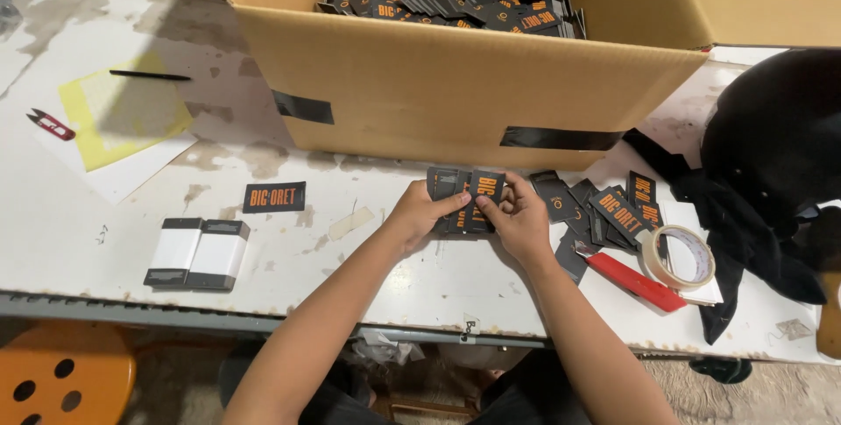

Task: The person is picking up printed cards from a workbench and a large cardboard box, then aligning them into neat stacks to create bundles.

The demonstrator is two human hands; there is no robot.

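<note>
Black tags [466, 200] fanned on white table [88, 232], left hand [420, 211] and right hand [519, 219] — fingers pinched on them, cardboard box [455, 92] behind.

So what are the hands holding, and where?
Both the left hand and right hand hold a fanned stack of black tags, gripping its lower edges.

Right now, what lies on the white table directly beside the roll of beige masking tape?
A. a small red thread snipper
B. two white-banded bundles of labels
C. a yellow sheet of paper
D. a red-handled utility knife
D: the red-handled utility knife lies just left of the roll of beige masking tape on the white table, right of both hands.
</note>
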